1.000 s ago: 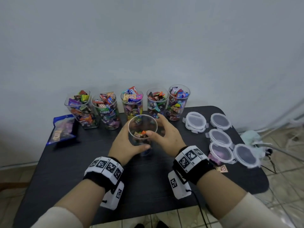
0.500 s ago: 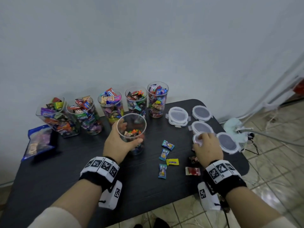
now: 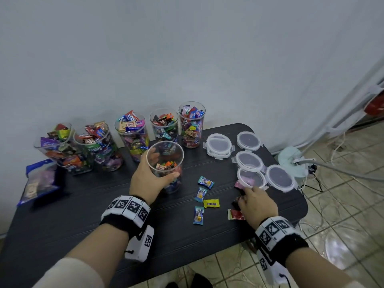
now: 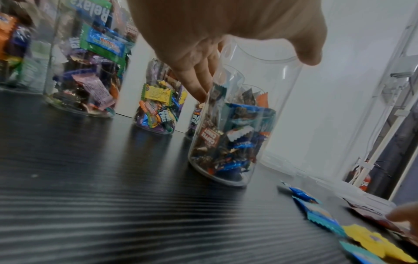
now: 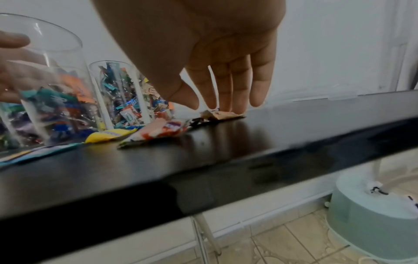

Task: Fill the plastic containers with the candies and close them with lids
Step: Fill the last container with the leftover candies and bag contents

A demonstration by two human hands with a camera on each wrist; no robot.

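- Left hand (image 3: 148,179) wrapped around a clear container (image 3: 166,166), part-filled with candies, upright on the black tabletop (image 3: 87,206).
- Right hand (image 3: 256,203) lowered with straight fingers (image 5: 226,92) onto dark candy wrappers (image 3: 236,201) near the tabletop's right edge, gripping nothing.
- Loose candies (image 3: 211,203) between both hands.
- Five full containers (image 3: 133,136) along the wall.
- Lids (image 3: 219,145) at right.

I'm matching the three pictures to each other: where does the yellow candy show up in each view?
Head: yellow candy lies centre-right on the table, between both hands.
Left wrist: it is at the bottom right corner, blurred.
Right wrist: it is left of centre, by the held container.
Shared landmark: the held container.
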